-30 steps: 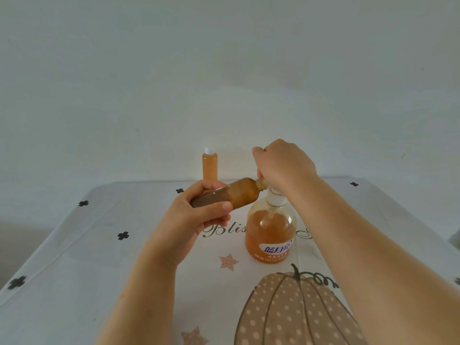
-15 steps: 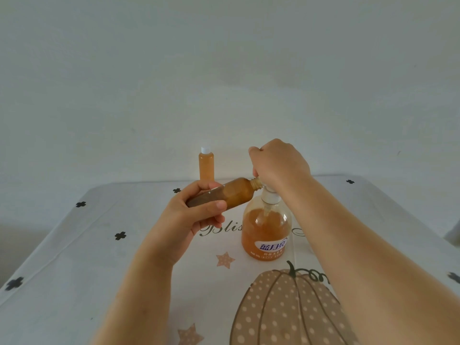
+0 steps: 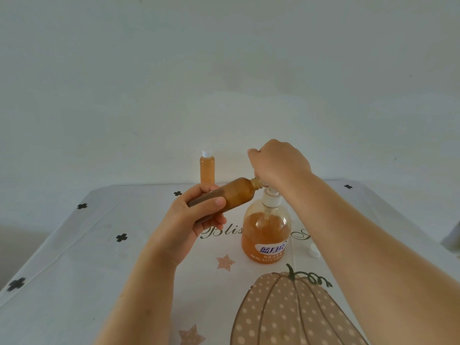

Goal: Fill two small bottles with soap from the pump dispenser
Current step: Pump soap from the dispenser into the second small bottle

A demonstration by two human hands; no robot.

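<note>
The open small bottle [image 3: 232, 195] is held above the table [image 3: 64, 265], tilted almost flat. Its bare threaded neck is pointed to the right and is set just under the right hand [image 3: 278, 163], at the top of the pump dispenser [image 3: 266, 235]. Its body is seen as amber-brown. The grip of the left hand [image 3: 194, 217] is clamped on the lower half of this bottle, with the thumb laid across the front and the fingers curled behind and under.

The grip of the right hand is closed downward over the pump head, which is hidden beneath it; only the white collar [image 3: 271, 199] is shown. The pump dispenser is stood upright on the table, with orange soap up to about its shoulder and a blue label turned to the camera.

A capped small bottle [image 3: 207, 170], full of the same orange, is stood upright at the far edge, behind the left hand. A loose white cap [image 3: 314, 251] is laid on the table right of the dispenser, beside the right forearm. The table is covered by a pale cloth [image 3: 129, 282] printed with a dotted pumpkin [image 3: 293, 312], stars and black crosses.
</note>
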